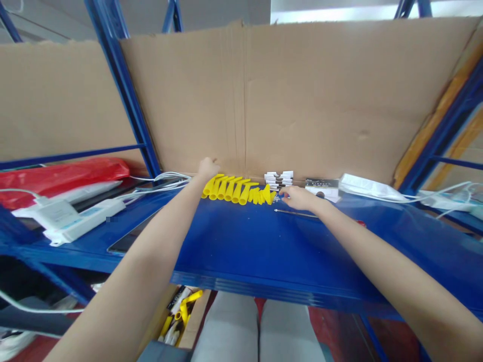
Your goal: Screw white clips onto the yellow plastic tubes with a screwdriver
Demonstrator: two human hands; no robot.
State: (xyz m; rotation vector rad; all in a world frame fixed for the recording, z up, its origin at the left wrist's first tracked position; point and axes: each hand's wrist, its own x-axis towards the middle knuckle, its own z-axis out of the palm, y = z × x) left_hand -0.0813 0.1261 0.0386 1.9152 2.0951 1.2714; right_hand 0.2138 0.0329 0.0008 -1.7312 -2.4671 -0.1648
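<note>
My left hand (208,169) is at the far left end of a row of yellow plastic tube-shaped handles (236,192), with its fingers curled. Whatever they may hold is hidden. Small yellow wedge-like pieces (260,195) lie just right of that row. My right hand (300,198) reaches down to a little heap of small metal parts (277,199), fingertips drawn together in a pinch. Anything between them is too small to make out. In front of this hand lies a screwdriver (296,213), its shaft pointing left and its red handle partly covered by my forearm.
White-and-black pieces (278,179) are stacked behind the small metal parts. A black-and-white box (322,188) and a white power strip (368,188) lie to the right. A dark flat device (130,238) lies on the blue shelf (241,251). Cardboard (302,100) closes off the back.
</note>
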